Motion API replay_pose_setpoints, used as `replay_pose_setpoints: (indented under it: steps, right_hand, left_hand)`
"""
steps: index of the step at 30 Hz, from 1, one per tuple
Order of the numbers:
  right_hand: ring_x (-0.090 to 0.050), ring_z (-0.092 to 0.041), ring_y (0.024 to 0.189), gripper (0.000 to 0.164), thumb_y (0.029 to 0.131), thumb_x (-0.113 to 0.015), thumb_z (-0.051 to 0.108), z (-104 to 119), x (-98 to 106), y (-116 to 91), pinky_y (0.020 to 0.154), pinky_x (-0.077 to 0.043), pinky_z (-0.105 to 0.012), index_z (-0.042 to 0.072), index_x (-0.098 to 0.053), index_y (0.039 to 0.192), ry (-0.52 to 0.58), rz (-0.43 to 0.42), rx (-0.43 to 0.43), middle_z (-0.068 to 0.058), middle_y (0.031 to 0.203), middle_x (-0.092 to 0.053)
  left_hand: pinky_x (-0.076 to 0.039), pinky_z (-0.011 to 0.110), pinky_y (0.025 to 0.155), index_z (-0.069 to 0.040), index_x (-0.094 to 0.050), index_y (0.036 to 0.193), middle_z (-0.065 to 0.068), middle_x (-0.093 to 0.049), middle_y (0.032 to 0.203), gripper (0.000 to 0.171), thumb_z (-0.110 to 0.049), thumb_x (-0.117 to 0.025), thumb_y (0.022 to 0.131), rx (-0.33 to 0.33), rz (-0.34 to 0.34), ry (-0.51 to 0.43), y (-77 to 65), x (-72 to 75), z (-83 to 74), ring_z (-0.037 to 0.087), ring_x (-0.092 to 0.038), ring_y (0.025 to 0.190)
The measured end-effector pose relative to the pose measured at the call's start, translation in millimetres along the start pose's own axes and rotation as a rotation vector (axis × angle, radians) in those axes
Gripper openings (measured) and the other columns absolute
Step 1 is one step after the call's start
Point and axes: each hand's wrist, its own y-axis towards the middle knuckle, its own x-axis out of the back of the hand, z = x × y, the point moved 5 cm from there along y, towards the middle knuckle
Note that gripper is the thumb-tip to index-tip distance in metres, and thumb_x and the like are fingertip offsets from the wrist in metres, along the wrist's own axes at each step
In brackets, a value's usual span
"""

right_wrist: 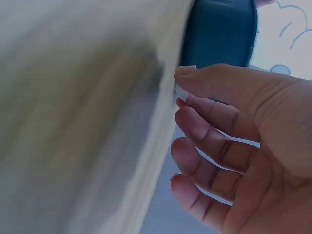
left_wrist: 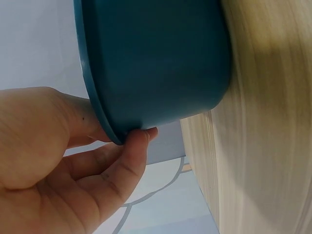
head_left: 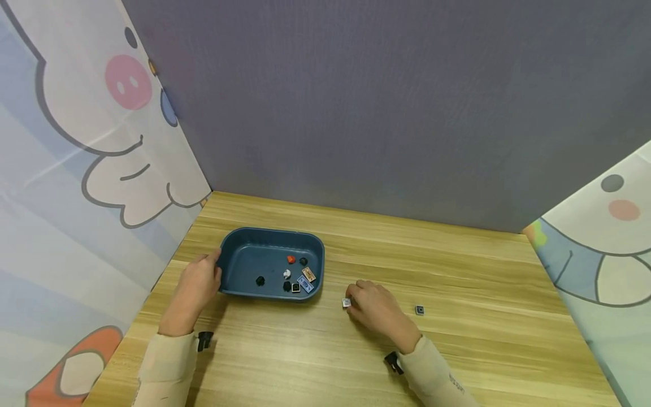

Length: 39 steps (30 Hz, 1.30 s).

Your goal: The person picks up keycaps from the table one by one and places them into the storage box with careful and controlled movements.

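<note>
My left hand point(head_left: 195, 284) grips the left rim of a dark blue plastic basin point(head_left: 264, 254). The left wrist view shows that thumb and fingers pinching the basin's lip. Between thumb and index finger, my right hand point(head_left: 375, 308) pinches a small white square piece point(head_left: 346, 303), low over the tabletop right of the basin. Seen from the right wrist, the piece point(right_wrist: 182, 92) is mostly covered by the thumb, while the other fingers curl loosely. A dark square piece point(head_left: 419, 310) lies on the table to the right of this hand.
Inside the basin lie a red piece point(head_left: 291, 259), a white piece point(head_left: 287, 274), a tan tile point(head_left: 308, 275), a blue tile point(head_left: 305, 284), a black-and-white square point(head_left: 296, 288) and several black pieces. A grey panel point(head_left: 356, 113) stands behind the wooden table point(head_left: 285, 350); printed cloths hang at both sides.
</note>
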Motion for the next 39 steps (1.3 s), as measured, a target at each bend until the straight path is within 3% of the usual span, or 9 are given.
replay_pose_setpoints:
  steps: [7, 13, 18, 26, 39]
  right_hand:
    - [-0.055, -0.012, 0.07, 0.015, 0.085, -0.079, 0.018, 10, 23, 20, 0.061, -0.049, -0.03, 0.011, -0.071, 0.095, 0.014, -0.034, 0.034, 0.005, 0.079, -0.055]
    - [-0.059, -0.012, 0.078, 0.017, 0.088, -0.078, 0.022, 24, 44, 44, 0.067, -0.051, -0.029, 0.012, -0.072, 0.101, 0.007, -0.039, 0.064, 0.003, 0.087, -0.061]
    - [-0.057, -0.009, 0.074, 0.017, 0.09, -0.076, 0.024, 39, 54, 68, 0.065, -0.049, -0.026, 0.013, -0.072, 0.103, 0.045, -0.013, 0.103, 0.003, 0.092, -0.064]
    - [-0.054, -0.009, 0.074, 0.019, 0.093, -0.074, 0.026, 57, 45, 101, 0.062, -0.046, -0.023, 0.014, -0.072, 0.106, 0.044, 0.069, 0.129, 0.002, 0.097, -0.064]
    - [-0.056, -0.008, 0.075, 0.018, 0.096, -0.069, 0.029, 89, 31, 145, 0.06, -0.047, -0.021, 0.017, -0.071, 0.108, 0.001, 0.108, 0.138, 0.004, 0.097, -0.063]
  left_hand:
    - [-0.053, 0.057, 0.073, 0.021, -0.056, 0.125, 0.036, -0.061, 0.1, 0.039, 0.009, -0.061, 0.088, 0.005, -0.005, 0.002, -0.1, 0.8, 0.6, 0.05, -0.063, 0.086]
    - [-0.053, 0.057, 0.072, 0.021, -0.057, 0.124, 0.035, -0.062, 0.099, 0.039, 0.009, -0.061, 0.087, -0.003, -0.011, 0.011, 0.2, 0.8, 0.6, 0.049, -0.063, 0.084]
    - [-0.053, 0.057, 0.074, 0.02, -0.056, 0.126, 0.036, -0.061, 0.101, 0.04, 0.009, -0.062, 0.087, 0.006, 0.001, 0.012, 0.2, -0.7, 0.0, 0.05, -0.063, 0.087]
    - [-0.052, 0.058, 0.073, 0.021, -0.056, 0.126, 0.035, -0.062, 0.1, 0.041, 0.01, -0.06, 0.087, -0.003, -0.014, -0.001, 0.0, -1.8, -3.3, 0.05, -0.063, 0.086]
    - [-0.052, 0.057, 0.072, 0.021, -0.056, 0.125, 0.033, -0.062, 0.095, 0.04, 0.009, -0.06, 0.087, -0.006, -0.012, 0.007, 0.2, -0.5, -3.0, 0.048, -0.062, 0.083]
